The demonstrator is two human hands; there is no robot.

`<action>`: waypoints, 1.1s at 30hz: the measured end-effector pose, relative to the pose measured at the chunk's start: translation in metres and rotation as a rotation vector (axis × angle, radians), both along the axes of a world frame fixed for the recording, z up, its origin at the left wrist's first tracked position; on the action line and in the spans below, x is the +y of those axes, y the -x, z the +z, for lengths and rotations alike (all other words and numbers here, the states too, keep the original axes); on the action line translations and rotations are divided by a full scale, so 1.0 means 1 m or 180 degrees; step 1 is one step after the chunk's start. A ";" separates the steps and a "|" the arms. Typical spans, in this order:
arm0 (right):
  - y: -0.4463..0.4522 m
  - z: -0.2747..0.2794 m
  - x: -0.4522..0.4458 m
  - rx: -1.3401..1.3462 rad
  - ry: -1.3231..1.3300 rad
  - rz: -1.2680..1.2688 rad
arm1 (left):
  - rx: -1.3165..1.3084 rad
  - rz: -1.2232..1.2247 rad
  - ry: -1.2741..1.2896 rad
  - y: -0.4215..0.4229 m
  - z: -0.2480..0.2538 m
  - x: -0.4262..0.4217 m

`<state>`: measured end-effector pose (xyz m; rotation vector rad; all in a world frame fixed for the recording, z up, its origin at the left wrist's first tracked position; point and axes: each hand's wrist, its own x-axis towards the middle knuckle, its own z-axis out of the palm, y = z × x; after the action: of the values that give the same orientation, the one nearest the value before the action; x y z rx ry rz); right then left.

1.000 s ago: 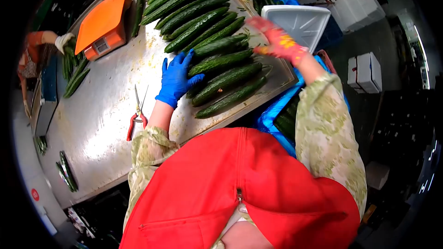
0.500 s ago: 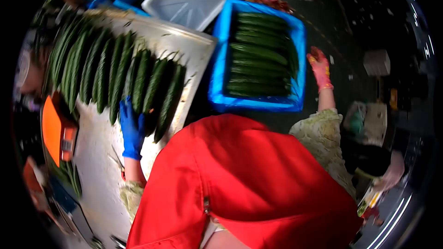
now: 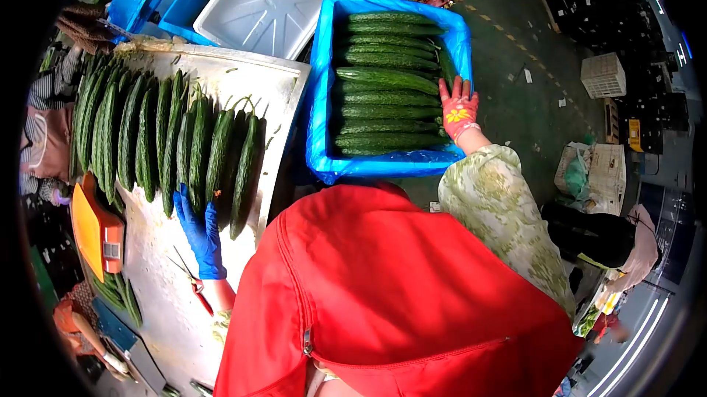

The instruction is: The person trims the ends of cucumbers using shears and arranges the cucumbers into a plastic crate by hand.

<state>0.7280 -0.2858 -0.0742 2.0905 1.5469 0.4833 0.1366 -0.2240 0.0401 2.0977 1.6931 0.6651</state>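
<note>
My left hand (image 3: 199,239), in a blue glove, rests with fingers stretched out at the near ends of a row of dark green cucumbers (image 3: 173,128). Its fingertips touch or nearly touch them; the exact contact is hard to tell. A pink glove with a yellow flower covers my right hand (image 3: 459,110), which lies open at the right side of a crate lined with blue plastic (image 3: 318,113). Its fingertips reach over the cucumbers (image 3: 387,110) stacked crosswise inside. One cucumber (image 3: 447,65) runs lengthwise along that side, just beyond my fingers.
An orange scale (image 3: 99,231) stands on the metal table (image 3: 158,286) at left, near red-handled scissors (image 3: 197,286). A white plastic bin (image 3: 276,6) leans behind the table. White crates (image 3: 604,75) sit on the floor at right. Other people (image 3: 85,323) are at the far left.
My right hand has come in from outside the crate to its right side. My left hand stays by the cucumber row's near ends. The view has shifted slightly.
</note>
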 end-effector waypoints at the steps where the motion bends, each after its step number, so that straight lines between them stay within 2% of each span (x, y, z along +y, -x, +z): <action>1: -0.004 -0.002 -0.001 0.0027 0.0082 -0.0011 | -0.0010 0.0034 0.0021 -0.002 0.001 -0.003; 4: -0.010 0.005 0.001 0.0208 0.0429 0.0019 | -0.0023 0.0105 0.0062 -0.008 0.003 -0.010; 6: -0.015 0.032 0.010 0.0468 0.0747 0.0096 | -0.0008 0.0085 0.0010 -0.012 0.002 -0.011; 8: -0.032 0.048 0.015 0.0734 0.0159 0.0242 | -0.0034 0.0014 -0.0059 -0.018 0.004 -0.009; 10: -0.041 0.078 0.024 0.1322 0.0196 0.0101 | -0.0005 -0.0045 -0.0119 -0.022 0.005 -0.008; 15: -0.043 0.066 0.028 0.1534 -0.0011 -0.0201 | 0.0001 -0.0066 -0.0294 -0.031 0.005 0.000; 20: -0.058 0.111 0.026 0.2020 -0.0225 0.0111 | -0.0229 -0.0104 -0.0426 -0.031 0.014 0.002; 22: -0.063 0.139 0.028 0.1967 -0.0360 0.0336 | -0.0268 -0.0100 -0.0500 -0.033 0.020 0.005; 26: -0.043 0.241 0.037 0.2342 -0.0137 0.0525 | -0.0231 -0.0348 -0.0655 -0.036 0.022 0.012; 28: 0.000 0.311 0.045 0.2423 0.0130 0.0026 | -0.0508 -0.0312 -0.0432 -0.047 0.022 0.010; 30: 0.025 0.353 0.052 0.2285 0.0284 0.0668 | -0.0425 -0.0443 -0.0639 -0.052 0.027 0.010; 33: 0.096 0.407 0.063 0.2715 0.0454 0.0903 | -0.0592 -0.0153 -0.0754 -0.039 0.028 0.013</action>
<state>0.6323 -0.2233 0.3329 2.0732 2.2630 -0.5035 0.1760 -0.2112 0.0678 2.1463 1.5211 1.0554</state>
